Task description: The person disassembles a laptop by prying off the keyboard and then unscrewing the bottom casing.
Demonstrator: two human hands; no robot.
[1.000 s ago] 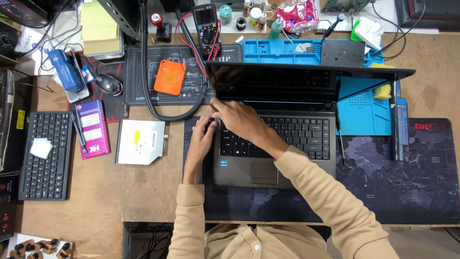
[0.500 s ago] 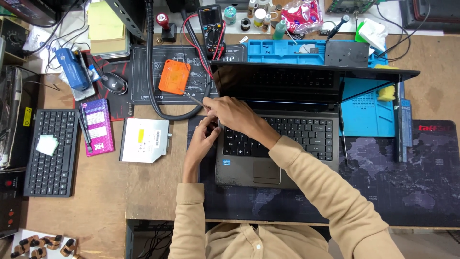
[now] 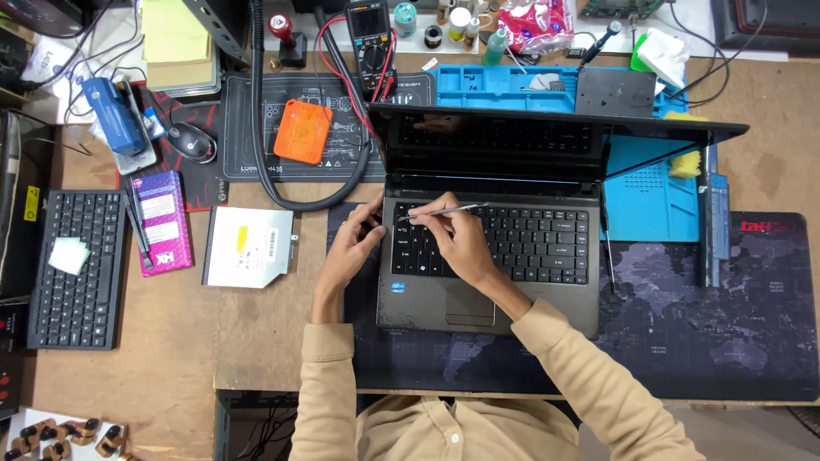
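An open grey laptop (image 3: 547, 294) with a black keyboard sits on a dark desk mat (image 3: 709, 316). My right hand (image 3: 457, 243) rests over the left part of the keyboard and holds a thin metal tool (image 3: 440, 211) that lies almost flat, its tip pointing left at the top-left keys. My left hand (image 3: 350, 248) grips the laptop's left edge, with the fingers curled against the corner of the keyboard deck.
A silver optical drive (image 3: 249, 247) lies left of the laptop. Further left are a pink box (image 3: 164, 220) and a black keyboard (image 3: 77, 266). Behind are an orange case (image 3: 303, 131), a multimeter (image 3: 369, 34), a mouse (image 3: 191, 141), a blue tray (image 3: 512, 85) and blue mat (image 3: 649, 188).
My right hand has shifted a little right and down onto the keyboard, and the metal tool now lies flatter, pointing left. The left hand stays at the laptop's left edge.
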